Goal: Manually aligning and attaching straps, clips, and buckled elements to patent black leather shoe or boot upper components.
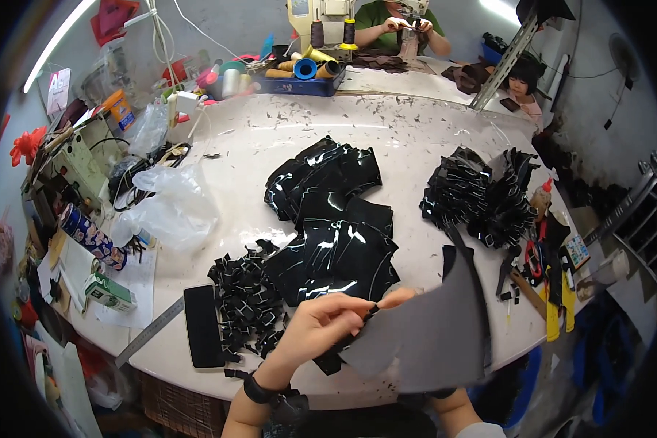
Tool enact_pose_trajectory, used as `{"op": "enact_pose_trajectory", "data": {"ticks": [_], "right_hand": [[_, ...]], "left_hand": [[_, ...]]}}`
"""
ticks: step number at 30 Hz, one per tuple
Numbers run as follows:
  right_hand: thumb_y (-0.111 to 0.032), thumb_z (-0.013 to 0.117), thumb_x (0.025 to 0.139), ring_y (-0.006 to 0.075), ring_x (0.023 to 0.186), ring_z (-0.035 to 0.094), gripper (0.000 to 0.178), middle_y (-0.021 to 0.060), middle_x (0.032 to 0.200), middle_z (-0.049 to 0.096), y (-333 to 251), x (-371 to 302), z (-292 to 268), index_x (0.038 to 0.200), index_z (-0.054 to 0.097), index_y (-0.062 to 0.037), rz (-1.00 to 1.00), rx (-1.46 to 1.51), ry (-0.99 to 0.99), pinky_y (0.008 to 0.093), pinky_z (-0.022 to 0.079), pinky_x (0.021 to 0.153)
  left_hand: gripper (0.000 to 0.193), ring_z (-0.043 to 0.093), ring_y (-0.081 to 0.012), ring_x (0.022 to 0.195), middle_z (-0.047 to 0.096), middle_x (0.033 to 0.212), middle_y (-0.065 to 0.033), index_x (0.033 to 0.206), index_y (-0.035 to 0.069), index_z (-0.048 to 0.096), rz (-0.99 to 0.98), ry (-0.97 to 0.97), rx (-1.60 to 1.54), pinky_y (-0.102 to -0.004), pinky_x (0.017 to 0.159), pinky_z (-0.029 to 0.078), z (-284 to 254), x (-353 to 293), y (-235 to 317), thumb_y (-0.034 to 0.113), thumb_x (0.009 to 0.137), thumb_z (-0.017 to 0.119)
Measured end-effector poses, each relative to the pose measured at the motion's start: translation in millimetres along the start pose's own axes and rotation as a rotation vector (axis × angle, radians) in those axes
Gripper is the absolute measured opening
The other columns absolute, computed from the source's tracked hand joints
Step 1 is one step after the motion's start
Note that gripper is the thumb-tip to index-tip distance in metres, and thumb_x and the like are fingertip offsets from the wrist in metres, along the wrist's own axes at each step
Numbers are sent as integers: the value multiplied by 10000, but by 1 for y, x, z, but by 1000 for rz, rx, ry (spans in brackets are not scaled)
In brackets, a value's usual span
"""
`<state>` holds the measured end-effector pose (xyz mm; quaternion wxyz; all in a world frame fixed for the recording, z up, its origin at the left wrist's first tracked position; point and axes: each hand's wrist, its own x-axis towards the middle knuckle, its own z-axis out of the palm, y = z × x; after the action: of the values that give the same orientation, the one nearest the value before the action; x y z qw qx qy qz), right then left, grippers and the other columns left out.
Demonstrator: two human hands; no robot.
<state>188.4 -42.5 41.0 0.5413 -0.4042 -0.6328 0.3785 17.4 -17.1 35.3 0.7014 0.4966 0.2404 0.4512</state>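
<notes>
My left hand point(315, 330) reaches in from the lower middle, thumb and fingers pinched on a small black piece point(372, 310). Just right of it, my right hand point(397, 297) shows only its fingertips, closed at the edge of a large curved leather piece point(434, 321), grey on the visible side with a black rim. That piece covers most of the right hand. Beyond both hands lie overlapping glossy black leather pieces point(336, 255). Many small folded black pieces point(244, 303) are heaped left of my left hand.
A black phone point(204, 326) and metal ruler point(150, 332) lie left. Bundled black pieces point(456, 186), a red-tipped bottle point(541, 197) and yellow-handled tool point(553, 310) are right. A plastic bag point(175, 208) is far left. Another person's hands point(396, 25) work at a sewing machine behind a thread tray point(292, 85).
</notes>
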Motion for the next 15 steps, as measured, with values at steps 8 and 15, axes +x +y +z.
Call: {"op": "enact_pose_trajectory", "data": {"ticks": [8,15], "right_hand": [[35,597,761,111,720,603,178,52,800,555,5,7,-8,922,520,37,-10,13,-209,207,495,630],[46,578,791,145,716,635,96,77,784,568,16,0,1,851,503,41,149,326,-106,222,526,611]], "left_hand": [[96,593,-104,758,587,862,-83,876,-45,612,155,66,330,-204,666,495,-3,-1,-10,-32,788,576],[182,584,-170,832,569,938,-86,962,-26,576,149,108,524,-279,772,458,-1,-6,-20,41,792,575]]}}
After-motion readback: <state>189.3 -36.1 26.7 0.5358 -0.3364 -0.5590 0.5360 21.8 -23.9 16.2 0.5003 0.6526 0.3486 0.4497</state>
